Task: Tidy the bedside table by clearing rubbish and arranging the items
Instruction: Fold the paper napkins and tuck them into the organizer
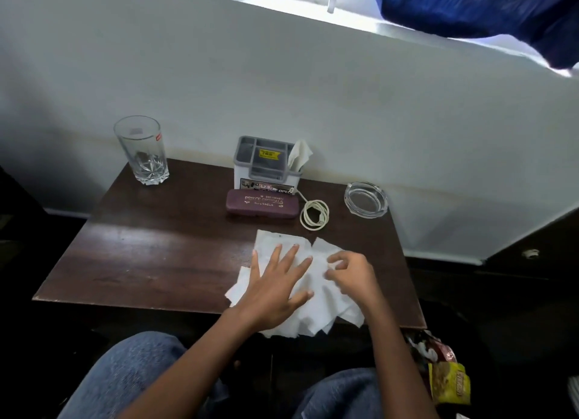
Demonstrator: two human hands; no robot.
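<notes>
Tissue sheets lie in a loose white heap at the front edge of the bedside table, and some corners hang over it. The left hand lies flat on the heap with fingers straight and spread. I think it presses the thin paper down so that it does not slide. The right hand is at the right side of the heap with fingers curled. It seems to pinch a fold of the top sheet, probably to fold or gather it.

Near the wall the other things look arranged. A grey organiser has one tissue standing at its right side, and a maroon spectacle case lies directly in front of it. A coiled white cable is just beside the case, a glass ashtray is at the right, and a drinking glass is at the far left corner. Snack wrappers are below the table's right corner, so I judge the rubbish is off the top and the tissues are what remains.
</notes>
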